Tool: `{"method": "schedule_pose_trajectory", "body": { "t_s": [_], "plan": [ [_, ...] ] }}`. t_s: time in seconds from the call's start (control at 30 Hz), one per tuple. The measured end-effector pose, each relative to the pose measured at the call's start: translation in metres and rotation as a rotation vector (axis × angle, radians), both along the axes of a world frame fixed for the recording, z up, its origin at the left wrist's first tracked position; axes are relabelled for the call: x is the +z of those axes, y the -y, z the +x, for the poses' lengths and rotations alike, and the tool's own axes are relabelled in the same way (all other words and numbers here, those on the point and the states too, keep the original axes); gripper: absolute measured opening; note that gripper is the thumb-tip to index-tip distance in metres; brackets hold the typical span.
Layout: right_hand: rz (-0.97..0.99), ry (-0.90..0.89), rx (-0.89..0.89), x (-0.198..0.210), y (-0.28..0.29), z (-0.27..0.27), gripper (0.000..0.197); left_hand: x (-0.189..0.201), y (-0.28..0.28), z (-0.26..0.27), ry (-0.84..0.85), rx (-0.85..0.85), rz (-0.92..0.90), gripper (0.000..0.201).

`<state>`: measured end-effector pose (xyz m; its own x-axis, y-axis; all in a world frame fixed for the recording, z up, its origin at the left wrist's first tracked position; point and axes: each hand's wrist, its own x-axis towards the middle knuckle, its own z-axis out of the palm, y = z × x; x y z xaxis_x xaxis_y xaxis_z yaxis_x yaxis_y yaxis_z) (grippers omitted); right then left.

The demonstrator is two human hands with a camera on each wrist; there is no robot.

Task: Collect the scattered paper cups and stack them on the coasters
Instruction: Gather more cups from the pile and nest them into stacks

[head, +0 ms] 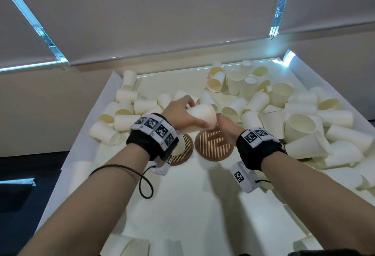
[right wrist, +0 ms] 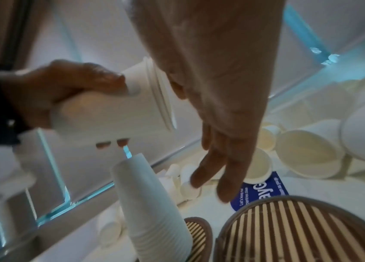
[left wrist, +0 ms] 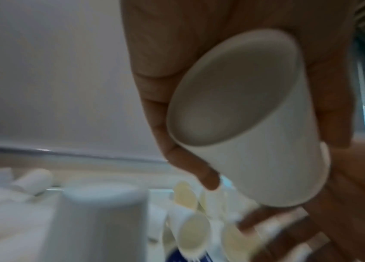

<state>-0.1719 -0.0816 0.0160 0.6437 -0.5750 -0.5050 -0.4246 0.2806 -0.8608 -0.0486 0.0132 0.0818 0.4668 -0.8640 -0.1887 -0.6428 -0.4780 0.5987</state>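
Note:
My left hand (head: 180, 113) grips a short nest of white paper cups (head: 202, 114), held on its side above the two coasters. In the left wrist view the nest's base (left wrist: 233, 99) faces the camera; in the right wrist view its rims (right wrist: 159, 95) point at my right palm. My right hand (head: 224, 126) hovers open with straight fingers (right wrist: 208, 170) beside the nest's mouth. A tall stack of upturned cups (right wrist: 152, 203) stands on the left striped coaster (head: 185, 150), half hidden behind my left wrist. The right coaster (head: 214, 144) is bare.
Loose cups lie in heaps across the back and left of the white table (head: 182, 205), with a bigger pile (head: 304, 126) at the right. A blue printed card (right wrist: 260, 191) lies behind the coasters. Window blinds hang behind the table's far edge.

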Motion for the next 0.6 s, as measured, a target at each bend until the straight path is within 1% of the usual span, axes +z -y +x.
{"method": "schedule_pose_trajectory", "body": {
  "t_s": [0.07, 0.13, 0.17, 0.23, 0.3, 0.4, 0.5, 0.6],
  "plan": [
    [-0.208, -0.13, -0.027, -0.005, 0.007, -0.003, 0.043, 0.016, -0.003, 0.017, 0.064, 0.066, -0.016, 0.053],
    [-0.439, -0.25, -0.109, -0.01, 0.017, -0.011, 0.035, 0.032, -0.006, 0.033, 0.154, 0.091, -0.019, 0.043],
    [-0.515, -0.309, -0.161, -0.011, 0.023, -0.016, 0.032, 0.038, -0.006, 0.038, 0.198, 0.092, -0.01, 0.04],
    [-0.611, -0.393, -0.272, -0.016, 0.033, -0.026, 0.034, 0.047, -0.004, 0.045, 0.269, 0.092, 0.01, 0.037],
    [-0.683, -0.485, -0.333, -0.019, 0.039, -0.036, 0.035, 0.047, -0.001, 0.048, 0.306, 0.097, 0.014, 0.036],
    [-0.772, -0.576, -0.36, -0.022, 0.046, -0.051, 0.037, 0.031, 0.001, 0.048, 0.364, 0.1, 0.068, 0.038],
    [-0.902, -0.659, -0.365, -0.027, 0.056, -0.067, 0.041, 0.002, 0.004, 0.044, 0.353, 0.041, 0.223, 0.047],
    [-0.954, -0.731, -0.436, -0.033, 0.064, -0.075, 0.055, -0.031, 0.001, 0.04, 0.331, 0.005, 0.348, 0.053]
  ]
}}
